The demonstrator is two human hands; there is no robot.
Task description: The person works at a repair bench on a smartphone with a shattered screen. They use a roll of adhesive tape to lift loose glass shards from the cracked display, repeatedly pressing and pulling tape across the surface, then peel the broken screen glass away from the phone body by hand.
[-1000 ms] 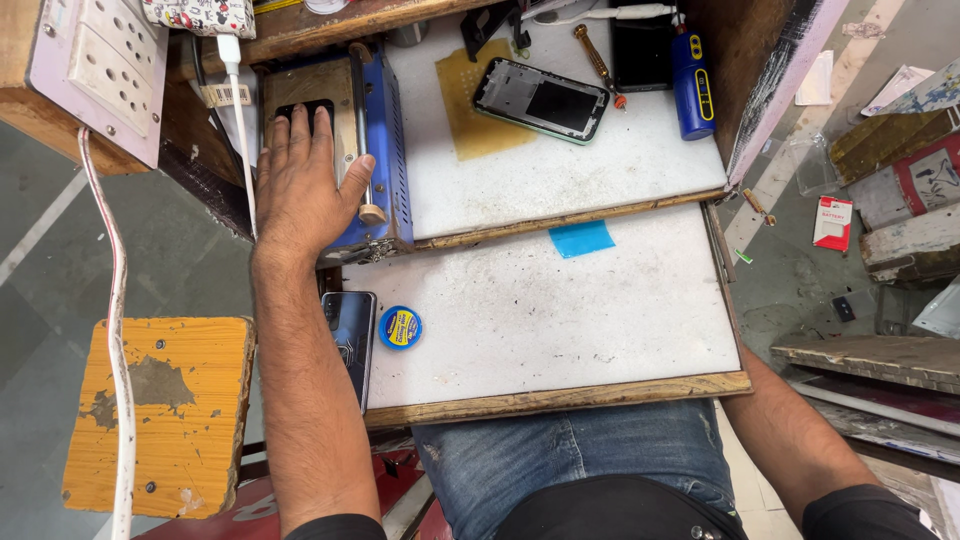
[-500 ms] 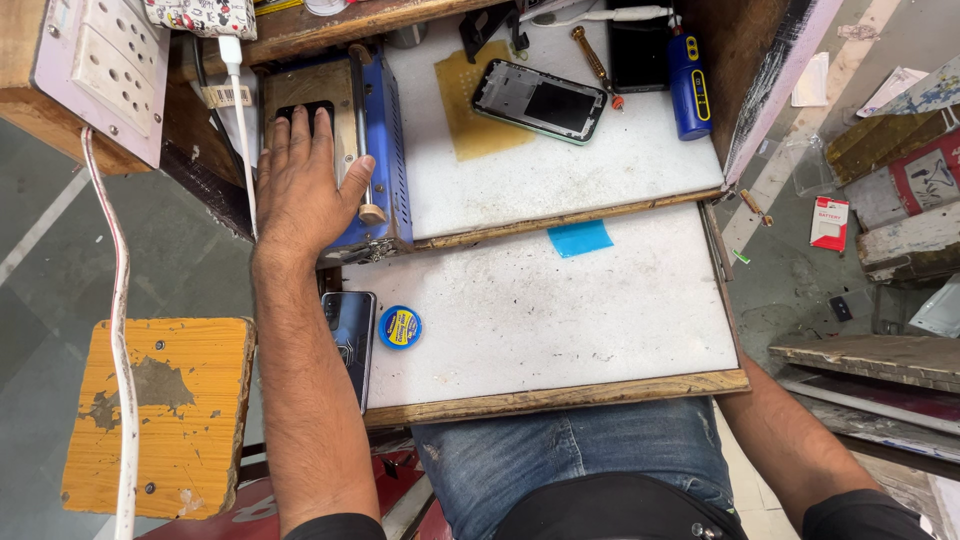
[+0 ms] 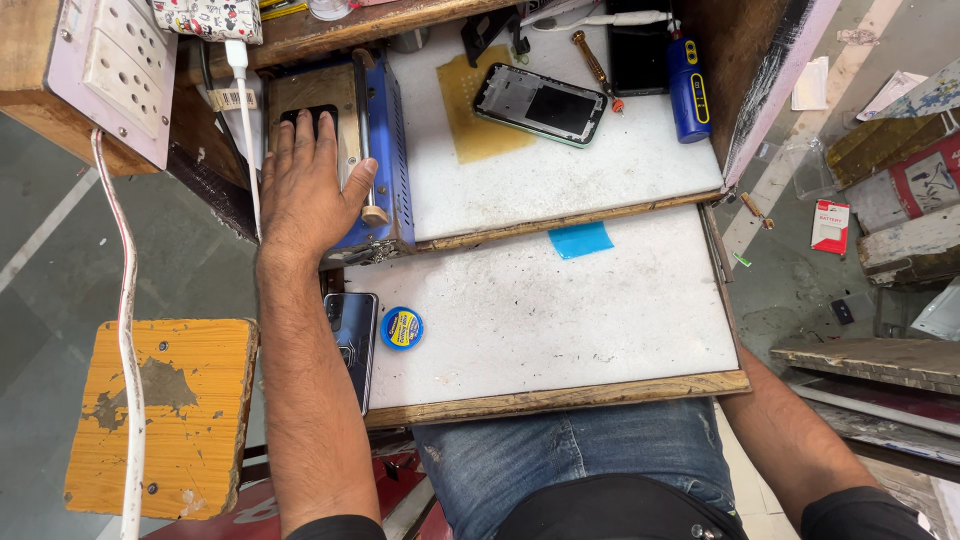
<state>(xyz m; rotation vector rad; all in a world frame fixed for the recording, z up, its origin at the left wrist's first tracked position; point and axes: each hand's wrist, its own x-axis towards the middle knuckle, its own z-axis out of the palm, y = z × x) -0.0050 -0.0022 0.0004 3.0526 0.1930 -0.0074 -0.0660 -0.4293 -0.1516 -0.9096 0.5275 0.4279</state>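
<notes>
Head view, looking down. The left hand (image 3: 315, 185) lies flat, palm down, on the plate of a blue-sided heating machine (image 3: 385, 150) at the desk's (image 3: 600, 320) 10 o'clock corner. Its grip is spread wide with fingers straight, and it closes on nothing. The fingertips (image 3: 300, 125) reach a dark slab on the plate, and the thumb lies beside a wooden knob (image 3: 374, 214). The right hand is out of view; only its forearm (image 3: 790, 440) shows at 4 o'clock, below the desk's edge.

The desk has two white levels, each edged in bare wood. The lower board is mostly open surface. A blue tape patch (image 3: 581, 240) sits at its 12 o'clock edge. A round blue tin with a yellow label (image 3: 401, 328) lies at 9 o'clock, just beside a dark phone (image 3: 353, 345) that overhangs the left edge and touches the left forearm.

On the upper level, a phone frame (image 3: 541, 104) rests partly on a yellow mat (image 3: 480, 115). A blue cylinder with a yellow label (image 3: 688, 88) stands at 1 o'clock against a wooden wall. A white socket panel (image 3: 115, 75) hangs at 10 o'clock. An orange stool (image 3: 160, 415) stands at 8 o'clock, well apart, and a red-and-white packet (image 3: 831, 224) lies on the floor at 3 o'clock.
</notes>
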